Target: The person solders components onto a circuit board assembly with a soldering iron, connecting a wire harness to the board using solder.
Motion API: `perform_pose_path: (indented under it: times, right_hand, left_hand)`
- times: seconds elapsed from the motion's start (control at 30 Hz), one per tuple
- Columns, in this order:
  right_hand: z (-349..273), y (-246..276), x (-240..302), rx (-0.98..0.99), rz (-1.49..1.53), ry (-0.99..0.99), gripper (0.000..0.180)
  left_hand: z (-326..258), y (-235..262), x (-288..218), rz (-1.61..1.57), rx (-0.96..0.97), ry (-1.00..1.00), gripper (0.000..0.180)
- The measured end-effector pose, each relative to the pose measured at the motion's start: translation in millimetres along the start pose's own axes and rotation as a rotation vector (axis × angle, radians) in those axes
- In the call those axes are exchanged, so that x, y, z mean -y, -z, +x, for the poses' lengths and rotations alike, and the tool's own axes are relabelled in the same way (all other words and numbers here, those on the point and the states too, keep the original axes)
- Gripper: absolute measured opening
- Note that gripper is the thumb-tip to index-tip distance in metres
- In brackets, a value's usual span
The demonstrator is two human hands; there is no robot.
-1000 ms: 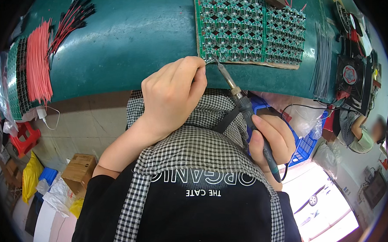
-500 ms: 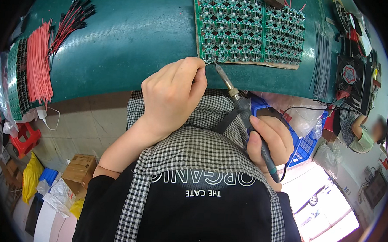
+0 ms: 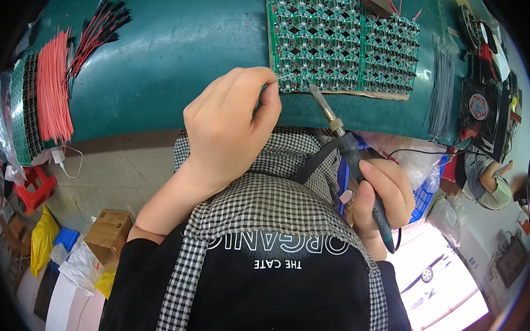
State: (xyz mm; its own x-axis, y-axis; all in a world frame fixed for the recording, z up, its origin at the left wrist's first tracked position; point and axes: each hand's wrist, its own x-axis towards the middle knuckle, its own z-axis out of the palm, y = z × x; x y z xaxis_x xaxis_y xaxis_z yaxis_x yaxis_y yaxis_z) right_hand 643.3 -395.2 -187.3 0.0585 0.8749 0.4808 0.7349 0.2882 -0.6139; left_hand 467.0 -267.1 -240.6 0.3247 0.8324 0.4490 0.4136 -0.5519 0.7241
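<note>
My left hand [image 3: 231, 125] pinches a thin solder wire [image 3: 284, 77], feeding its end to the near edge of a green panel of small circuit boards [image 3: 318, 40]. My right hand [image 3: 379, 197] grips a soldering iron [image 3: 346, 145] by its dark handle. The iron's metal tip rests at the panel's near edge, just right of the wire. A second panel [image 3: 391, 52] lies joined on the right. Both sit on a green table [image 3: 175, 49].
Bundles of red wires [image 3: 52, 91] and red-black leads [image 3: 96, 31] lie at the left. Grey wires [image 3: 441, 93] and a small fan [image 3: 480, 110] stand at the right. Another person [image 3: 489, 181] sits far right. Boxes and bags [image 3: 105, 232] lie on the floor.
The iron's tip has shifted slightly along the panel's near edge. My left hand stays almost still with the wire.
</note>
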Motion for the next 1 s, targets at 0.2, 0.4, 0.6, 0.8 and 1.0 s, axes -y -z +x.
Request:
perform_pose_path:
  times: [0.2,0.4,0.6,0.8,1.0]
  right_hand:
    - [9,-6,-7,-0.023,-0.016,0.019,0.022]
    - [11,-2,-6,0.025,-0.008,0.026,0.023]
    - [14,-4,-3,0.071,-0.017,-0.007,0.025]
    - [15,-7,-1,0.116,-0.056,-0.001,0.031]
    - [12,-9,3,0.060,-0.063,0.030,0.028]
  left_hand:
    - [5,-8,4,0.079,0.016,-0.048,0.014]
    - [4,-6,2,0.065,0.072,-0.034,0.014]
    - [4,-9,1,0.052,0.053,-0.047,0.015]
    - [3,-12,-2,0.035,0.088,0.020,0.016]
    - [6,-12,-5,0.016,0.085,0.027,0.015]
